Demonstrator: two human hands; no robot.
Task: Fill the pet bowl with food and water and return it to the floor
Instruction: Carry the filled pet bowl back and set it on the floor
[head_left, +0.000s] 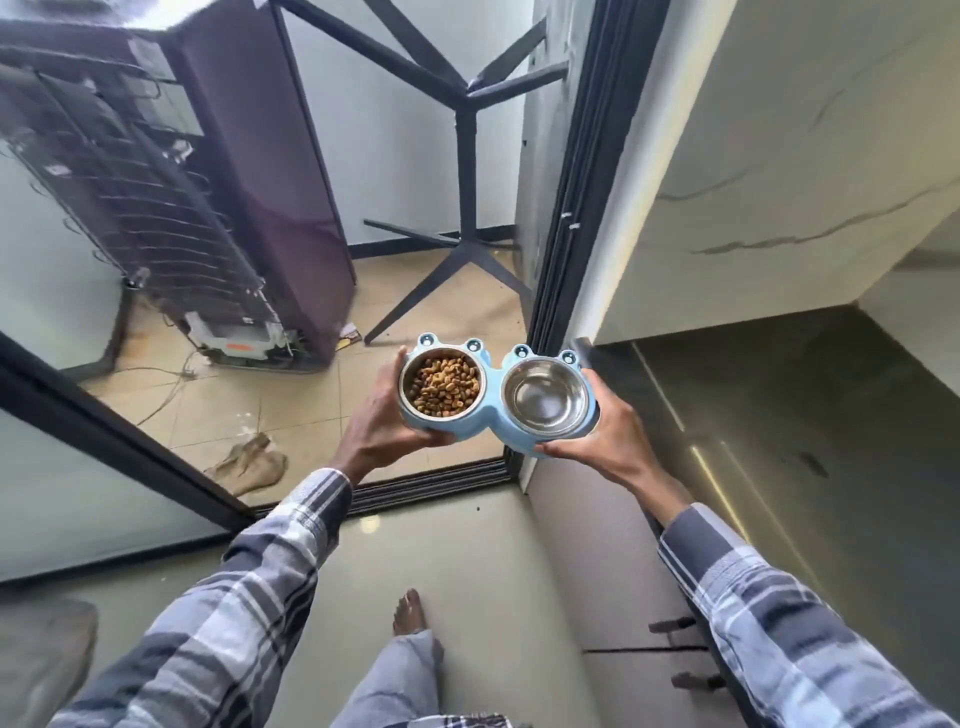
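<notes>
Gripping blue plastic double bowl, left hand, right hand

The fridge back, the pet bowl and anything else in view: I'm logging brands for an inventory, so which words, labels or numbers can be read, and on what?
None can be read.
Fridge: pale stickers on its back panel, too blurred to read.
Fridge base: an orange-and-white label, too blurred to read.
Small packet on the floor by the fridge: print too small to read.
Pet bowl, held by the left hand and right hand: no lettering visible.
</notes>
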